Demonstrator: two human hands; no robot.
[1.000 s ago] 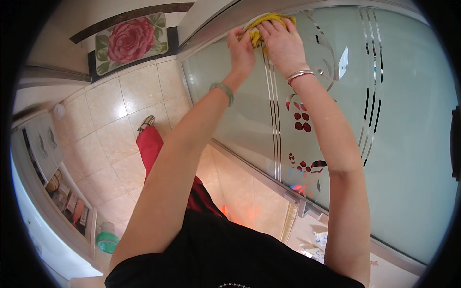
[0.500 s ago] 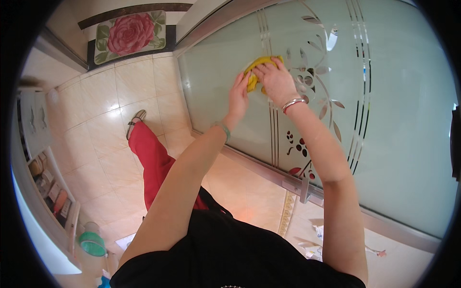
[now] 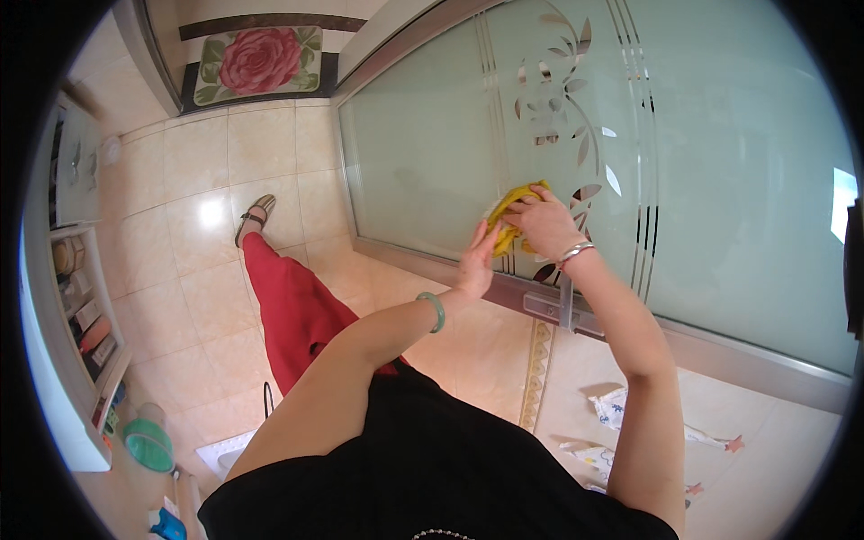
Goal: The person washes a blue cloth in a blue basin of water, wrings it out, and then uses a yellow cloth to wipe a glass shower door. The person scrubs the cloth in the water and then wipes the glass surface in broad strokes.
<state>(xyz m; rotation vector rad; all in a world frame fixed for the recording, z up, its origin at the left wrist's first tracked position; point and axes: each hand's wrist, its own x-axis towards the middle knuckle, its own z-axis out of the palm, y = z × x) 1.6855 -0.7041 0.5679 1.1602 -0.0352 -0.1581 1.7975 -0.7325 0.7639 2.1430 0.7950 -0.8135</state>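
A crumpled yellow cloth (image 3: 506,238) is pressed against a frosted glass door panel (image 3: 423,171) decorated with clear leaf shapes and stripes. My right hand (image 3: 547,228), with a silver bangle at its wrist, lies over the cloth with its fingers curled into it. At the cloth's lower left edge, my left hand (image 3: 477,263) grips it with raised fingers; a green bangle rings that forearm. The palm sides of both hands are partly hidden. Just below the hands runs the door's metal frame (image 3: 414,263), with a metal handle (image 3: 566,304) near the right forearm.
A rose-patterned mat (image 3: 261,63) lies at the far left beyond the tiled floor (image 3: 193,166). Open shelves (image 3: 81,310) with small items stand along the left, above a green basket (image 3: 148,445). Patterned fabric pieces (image 3: 612,409) show beside my right elbow.
Both hands and the yellow cloth have moved down the glass, nearer to the door's handle and lower frame. My view has shifted a little too.
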